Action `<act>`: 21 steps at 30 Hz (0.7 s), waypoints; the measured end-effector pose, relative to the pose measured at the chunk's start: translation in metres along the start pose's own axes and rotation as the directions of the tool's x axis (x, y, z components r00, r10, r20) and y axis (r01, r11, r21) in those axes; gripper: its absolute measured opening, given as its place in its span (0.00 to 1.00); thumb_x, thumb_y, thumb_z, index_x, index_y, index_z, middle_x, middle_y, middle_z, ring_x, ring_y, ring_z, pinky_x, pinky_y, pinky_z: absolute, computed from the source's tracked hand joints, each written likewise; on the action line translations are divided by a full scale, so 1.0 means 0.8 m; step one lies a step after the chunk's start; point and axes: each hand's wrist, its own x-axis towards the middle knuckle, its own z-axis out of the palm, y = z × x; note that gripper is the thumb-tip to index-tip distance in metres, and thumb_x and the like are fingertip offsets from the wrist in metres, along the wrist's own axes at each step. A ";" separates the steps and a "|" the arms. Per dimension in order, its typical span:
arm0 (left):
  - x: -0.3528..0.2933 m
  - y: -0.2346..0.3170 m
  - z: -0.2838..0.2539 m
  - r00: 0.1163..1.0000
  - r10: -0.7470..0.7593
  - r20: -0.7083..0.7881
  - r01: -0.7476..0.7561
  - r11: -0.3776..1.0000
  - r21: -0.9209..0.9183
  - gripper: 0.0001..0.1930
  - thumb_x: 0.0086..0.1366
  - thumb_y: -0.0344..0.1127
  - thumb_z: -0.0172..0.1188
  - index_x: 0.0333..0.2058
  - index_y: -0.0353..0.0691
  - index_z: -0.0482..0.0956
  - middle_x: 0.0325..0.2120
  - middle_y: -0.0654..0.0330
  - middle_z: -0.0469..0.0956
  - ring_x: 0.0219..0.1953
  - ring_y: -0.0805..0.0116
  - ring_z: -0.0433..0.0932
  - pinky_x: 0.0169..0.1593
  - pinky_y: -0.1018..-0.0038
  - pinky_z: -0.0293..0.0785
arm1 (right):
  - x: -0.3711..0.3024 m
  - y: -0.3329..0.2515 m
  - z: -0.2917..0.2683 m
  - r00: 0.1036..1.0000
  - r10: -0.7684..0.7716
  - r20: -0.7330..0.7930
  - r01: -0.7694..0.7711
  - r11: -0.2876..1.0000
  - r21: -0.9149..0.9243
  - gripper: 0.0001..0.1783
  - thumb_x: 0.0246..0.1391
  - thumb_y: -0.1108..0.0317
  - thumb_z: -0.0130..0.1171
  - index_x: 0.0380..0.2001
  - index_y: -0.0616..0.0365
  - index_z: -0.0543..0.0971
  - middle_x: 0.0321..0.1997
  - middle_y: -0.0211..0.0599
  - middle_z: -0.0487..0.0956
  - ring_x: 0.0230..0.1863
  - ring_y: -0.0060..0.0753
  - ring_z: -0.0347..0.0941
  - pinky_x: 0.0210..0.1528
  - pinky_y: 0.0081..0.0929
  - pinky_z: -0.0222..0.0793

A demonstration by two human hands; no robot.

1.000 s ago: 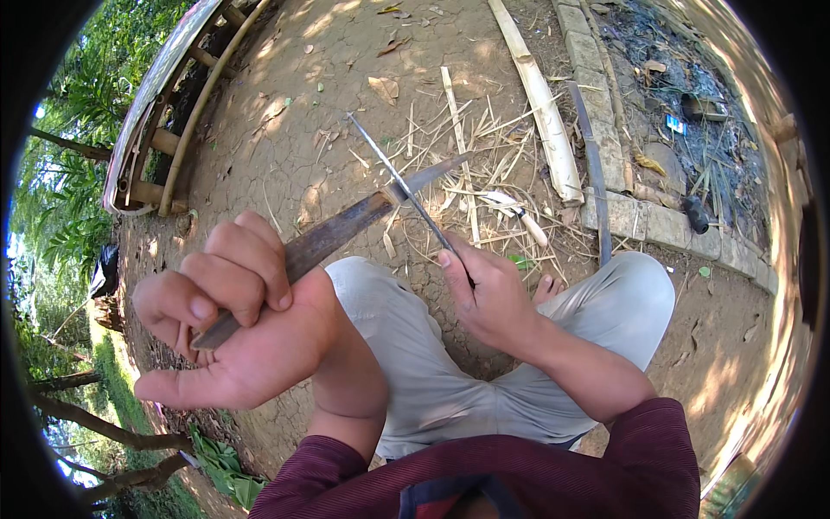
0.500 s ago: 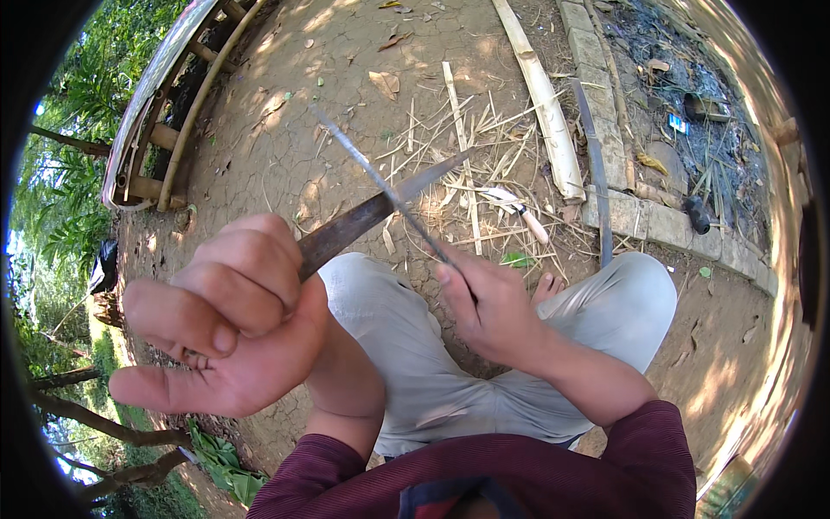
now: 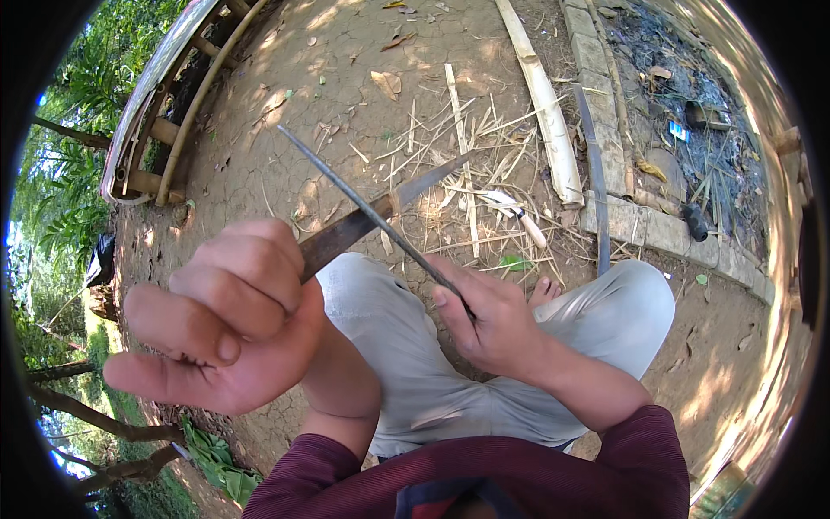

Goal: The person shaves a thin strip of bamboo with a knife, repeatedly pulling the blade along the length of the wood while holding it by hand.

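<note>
My left hand (image 3: 225, 316) is closed in a fist at left, gripping a long dark knife (image 3: 333, 245) whose blade points up and right; its handle is hidden in the fingers. My right hand (image 3: 488, 320) is closed round the lower end of a slender dark file (image 3: 322, 169), which slants up and left. The file crosses over the knife blade around its middle. Whether they touch is hard to tell. Beyond the hands, a small knife with a pale handle (image 3: 532, 229) lies among split bamboo strips (image 3: 456, 112) and shavings on the ground.
A split bamboo length (image 3: 551, 125) lies at the far right, beside a long flat dark blade (image 3: 594, 164). A brick border (image 3: 627, 222) edges a patch of ash (image 3: 692, 82). At far left stands a bamboo bench (image 3: 177, 143). My bent knees (image 3: 622, 303) are below the hands.
The file has slid down along its crossing with the knife, and its tip has swung left and slightly lower. My left hand and the knife have barely moved.
</note>
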 end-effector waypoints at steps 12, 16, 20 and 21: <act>0.021 0.006 -0.041 0.836 -0.119 0.535 0.289 0.926 -0.245 0.32 0.77 0.56 0.22 0.21 0.49 0.68 0.04 0.74 0.56 0.05 0.80 0.47 0.14 0.78 0.40 | -0.004 0.004 -0.005 0.991 -0.113 0.071 0.124 0.978 -0.166 0.20 0.60 0.65 0.59 0.52 0.63 0.74 0.33 0.48 0.80 0.30 0.51 0.78 0.31 0.41 0.75; 0.022 0.000 -0.035 0.776 -0.064 0.628 0.328 0.891 -0.314 0.34 0.77 0.57 0.22 0.21 0.46 0.70 0.05 0.74 0.57 0.06 0.80 0.48 0.15 0.78 0.40 | 0.007 0.019 -0.006 1.000 -0.012 -0.003 0.011 0.970 -0.244 0.20 0.58 0.65 0.61 0.51 0.61 0.73 0.33 0.46 0.80 0.31 0.50 0.79 0.29 0.41 0.75; 0.023 0.000 -0.039 0.789 -0.052 0.612 0.326 0.879 -0.347 0.34 0.77 0.57 0.25 0.20 0.45 0.71 0.06 0.73 0.58 0.07 0.80 0.48 0.16 0.78 0.40 | 0.007 0.011 -0.004 1.000 0.000 0.028 0.005 0.984 -0.178 0.17 0.57 0.64 0.61 0.47 0.61 0.74 0.33 0.48 0.80 0.30 0.52 0.79 0.29 0.44 0.74; 0.022 0.000 -0.037 0.792 -0.051 0.609 0.325 0.879 -0.349 0.33 0.77 0.57 0.26 0.20 0.45 0.71 0.06 0.73 0.58 0.07 0.79 0.48 0.16 0.78 0.40 | 0.005 -0.006 -0.007 0.998 -0.009 0.056 0.020 0.980 -0.199 0.17 0.57 0.65 0.61 0.46 0.61 0.74 0.33 0.49 0.80 0.30 0.53 0.79 0.29 0.44 0.74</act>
